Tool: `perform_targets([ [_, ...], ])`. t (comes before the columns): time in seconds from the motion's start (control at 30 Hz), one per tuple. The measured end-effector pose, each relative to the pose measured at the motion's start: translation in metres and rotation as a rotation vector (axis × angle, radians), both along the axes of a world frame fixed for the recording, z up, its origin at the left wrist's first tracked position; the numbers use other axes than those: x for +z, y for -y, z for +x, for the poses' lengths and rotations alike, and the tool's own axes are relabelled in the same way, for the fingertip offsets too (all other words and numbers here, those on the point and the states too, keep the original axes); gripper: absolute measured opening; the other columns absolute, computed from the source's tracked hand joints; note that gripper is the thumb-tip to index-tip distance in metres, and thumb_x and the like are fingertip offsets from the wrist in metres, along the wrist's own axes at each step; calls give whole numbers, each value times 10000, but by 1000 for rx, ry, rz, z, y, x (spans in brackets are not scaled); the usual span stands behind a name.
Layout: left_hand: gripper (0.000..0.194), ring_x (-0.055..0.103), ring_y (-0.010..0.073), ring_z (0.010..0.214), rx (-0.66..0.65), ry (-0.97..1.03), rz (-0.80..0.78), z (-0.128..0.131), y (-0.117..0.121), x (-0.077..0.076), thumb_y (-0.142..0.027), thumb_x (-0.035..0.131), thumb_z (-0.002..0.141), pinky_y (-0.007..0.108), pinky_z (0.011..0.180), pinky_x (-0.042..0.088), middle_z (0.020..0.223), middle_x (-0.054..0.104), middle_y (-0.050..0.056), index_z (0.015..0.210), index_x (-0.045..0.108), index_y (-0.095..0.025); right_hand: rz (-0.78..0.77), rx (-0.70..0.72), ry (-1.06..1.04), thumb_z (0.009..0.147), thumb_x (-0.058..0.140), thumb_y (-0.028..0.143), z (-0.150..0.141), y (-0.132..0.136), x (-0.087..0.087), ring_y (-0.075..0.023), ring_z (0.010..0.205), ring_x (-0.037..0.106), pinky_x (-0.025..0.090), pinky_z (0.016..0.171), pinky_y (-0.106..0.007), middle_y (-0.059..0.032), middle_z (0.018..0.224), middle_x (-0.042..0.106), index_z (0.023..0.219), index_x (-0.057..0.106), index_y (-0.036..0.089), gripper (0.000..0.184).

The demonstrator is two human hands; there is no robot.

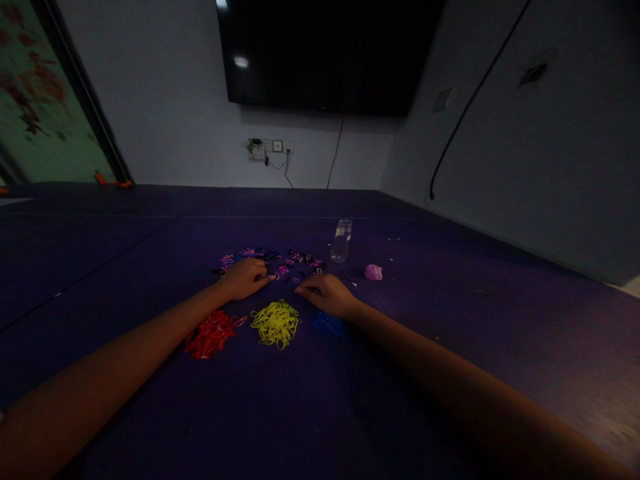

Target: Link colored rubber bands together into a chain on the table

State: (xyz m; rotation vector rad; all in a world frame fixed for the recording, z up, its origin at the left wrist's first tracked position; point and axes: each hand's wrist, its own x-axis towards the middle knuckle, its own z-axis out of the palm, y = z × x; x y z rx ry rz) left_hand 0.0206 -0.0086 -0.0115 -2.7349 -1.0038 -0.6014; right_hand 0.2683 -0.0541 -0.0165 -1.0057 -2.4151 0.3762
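Observation:
My left hand (245, 279) rests at the near edge of a spread of mixed pink, dark and blue rubber bands (260, 254). Its thumb stands apart from its curled fingers, and no band shows in them. Just right of it, my right hand (329, 295) is low over the surface with its fingertips drawn together; whatever they may hold is too small to make out. Nearer to me lie a red rubber band pile (213, 335) by my left forearm, a yellow rubber band pile (277, 324) between the arms, and a blue rubber band pile (330, 325) partly under my right wrist.
A clear bottle (341, 241) without a lid stands beyond my right hand. To its right sits a small pink object (373, 272). White scraps dot the dark purple surface (280, 413). A large black screen (330, 53) hangs on the far wall above sockets (277, 145).

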Motion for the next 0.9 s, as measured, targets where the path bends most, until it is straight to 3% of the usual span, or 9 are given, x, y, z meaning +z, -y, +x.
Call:
perform_targets([
  [0.9,366,474,134,611,-4,8,-8,0,2,1,-303,471,902,268,586,327,608,479,5,560,459,-172,16,-16,8,922,479,327,0,2,2,-109,602,526,306,562,-224,-23,683,632,788,678,165,289],
])
